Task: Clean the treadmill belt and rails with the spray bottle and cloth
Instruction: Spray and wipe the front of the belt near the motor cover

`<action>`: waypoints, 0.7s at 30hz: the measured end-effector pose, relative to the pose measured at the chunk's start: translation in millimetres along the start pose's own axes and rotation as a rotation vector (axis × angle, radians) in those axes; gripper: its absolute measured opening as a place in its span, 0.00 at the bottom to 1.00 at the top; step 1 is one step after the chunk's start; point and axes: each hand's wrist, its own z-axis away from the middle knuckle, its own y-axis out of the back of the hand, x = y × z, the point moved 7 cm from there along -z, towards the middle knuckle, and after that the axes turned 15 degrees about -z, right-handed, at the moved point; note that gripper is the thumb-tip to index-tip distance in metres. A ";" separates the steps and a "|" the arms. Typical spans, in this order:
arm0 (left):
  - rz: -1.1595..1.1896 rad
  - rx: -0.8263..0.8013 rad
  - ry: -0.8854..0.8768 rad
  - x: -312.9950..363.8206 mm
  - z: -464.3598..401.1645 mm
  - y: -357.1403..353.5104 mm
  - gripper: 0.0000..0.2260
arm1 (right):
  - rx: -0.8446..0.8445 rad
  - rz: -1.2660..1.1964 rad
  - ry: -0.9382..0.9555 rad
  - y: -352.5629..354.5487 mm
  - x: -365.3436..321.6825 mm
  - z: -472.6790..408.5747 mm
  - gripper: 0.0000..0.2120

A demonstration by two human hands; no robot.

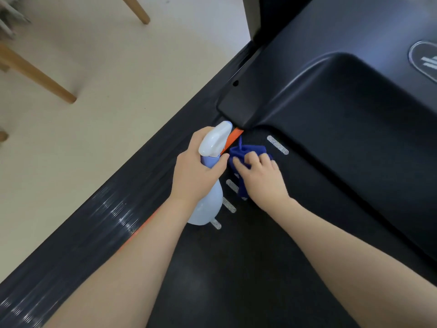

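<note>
Right-hand fingers point(246, 162) curled down over a bunched dark-blue cloth point(248, 151), pressing it onto the belt point(248, 268); looks like a loose grip, not a pinch, fingertips slightly spread. Right hand point(262, 178) sits at the front end of the belt, just short of the black motor cover point(343, 95). Left-hand fingers point(212, 168) wrapped round the neck of the spray bottle point(208, 204), thumb side up by the white trigger head point(216, 139); can't tell if a finger is on the trigger. Left hand point(196, 171) holds the bottle over the belt's left edge, nozzle pointing toward the orange strip point(233, 138) where the left rail point(99, 223) meets the cover. Step in hand, as I read it: wiping the front-left corner of the belt, bottle on standby. Next move likely calls for a stroke along the belt edge or onto the rail, with even pressure and a re-spray if dry. Belt: matte black, white dashed markers point(277, 145) along the edge, no obvious wet sheen visible. Rail: ribbed, glossy highlights. Bottle: translucent pale blue, fill level unclear.
</note>
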 end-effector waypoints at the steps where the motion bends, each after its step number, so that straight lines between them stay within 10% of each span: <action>1: -0.020 -0.012 -0.023 1.1 0.8 -1.3 0.23 | -0.043 0.001 0.087 -0.8 -11.2 2.9 0.25; 8: -0.102 -0.111 -0.148 10.8 12.8 -9.4 0.30 | 0.155 0.081 -0.363 20.3 61.7 -25.3 0.19; 14: -0.024 -0.161 -0.183 17.6 11.9 1.7 0.27 | -0.030 -0.015 0.131 -0.8 9.6 -12.9 0.28; 21: 0.002 -0.229 -0.120 16.1 5.7 6.6 0.26 | 0.195 0.068 -0.278 10.5 41.3 -25.2 0.16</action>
